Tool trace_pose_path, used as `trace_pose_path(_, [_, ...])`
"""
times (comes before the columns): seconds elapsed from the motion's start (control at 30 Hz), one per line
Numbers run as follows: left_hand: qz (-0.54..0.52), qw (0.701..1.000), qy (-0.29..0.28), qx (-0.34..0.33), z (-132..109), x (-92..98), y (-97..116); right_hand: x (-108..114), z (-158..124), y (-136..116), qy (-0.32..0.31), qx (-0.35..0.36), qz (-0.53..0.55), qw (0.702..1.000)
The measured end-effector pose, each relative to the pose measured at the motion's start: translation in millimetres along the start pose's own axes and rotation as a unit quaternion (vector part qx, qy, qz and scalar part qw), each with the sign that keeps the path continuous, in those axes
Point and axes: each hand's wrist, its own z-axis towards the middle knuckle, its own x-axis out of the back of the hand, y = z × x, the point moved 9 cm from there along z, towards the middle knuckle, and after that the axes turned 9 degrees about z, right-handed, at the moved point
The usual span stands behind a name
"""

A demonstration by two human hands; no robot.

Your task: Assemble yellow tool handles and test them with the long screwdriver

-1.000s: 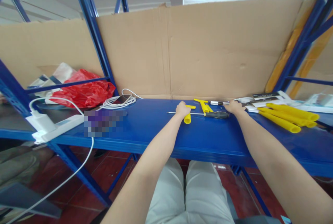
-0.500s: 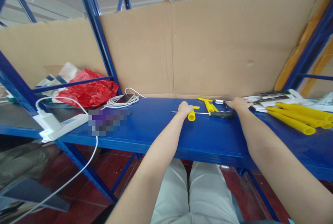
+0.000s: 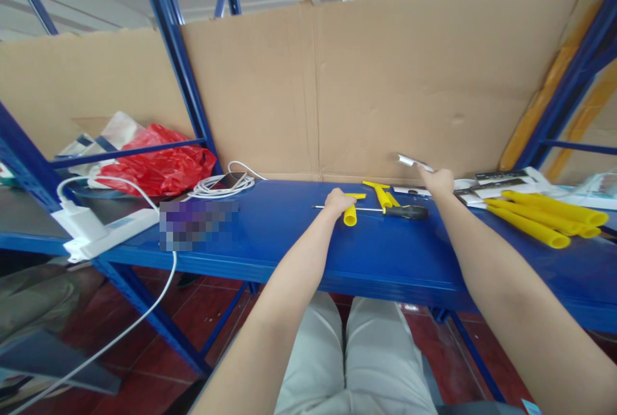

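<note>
My left hand (image 3: 337, 200) is closed round one end of a yellow T-shaped plastic piece (image 3: 350, 214), whose open tube end points toward me. A long screwdriver (image 3: 407, 212) lies just right of it, its black handle on the blue shelf and its thin shaft running past my hand. Behind the screwdriver is a second yellow T-shaped piece (image 3: 383, 195). Raised above the shelf near the cardboard, my right hand (image 3: 438, 180) grips a slim tool with a silver-white end (image 3: 409, 160), which points left. Its exact kind cannot be made out, and my fingers hide the handle.
Several yellow tubes (image 3: 544, 216) lie at right beside black-and-white packaging (image 3: 513, 178). A cardboard sheet (image 3: 409, 81) stands along the back of the blue shelf (image 3: 270, 229). At left are a coiled white cable (image 3: 224, 186), a red plastic bag (image 3: 159, 161) and a white power strip (image 3: 123, 235).
My right hand has lifted the slim tool up off the shelf, its silver-white end now higher. My left hand stays on the yellow T-shaped piece. The view has shifted slightly.
</note>
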Motion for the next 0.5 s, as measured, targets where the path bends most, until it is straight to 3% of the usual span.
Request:
trace_pose_path(0.27, [-0.021,0.999,0.031,-0.007,-3.0,8.6,3.1,12.7,-21.4,-37.3,0.031,0.038,0.097,0.994])
trace_pose_path(0.4, [-0.174,0.984,0.023,0.036,-2.5,5.6,-1.1,13.2,-40.2,-42.6,0.02,0.05,0.209,0.977])
trace_pose_path(0.5, [-0.315,0.944,0.029,0.091,-2.8,5.1,-7.2,10.0,-48.8,-45.1,-0.002,0.044,0.268,0.962])
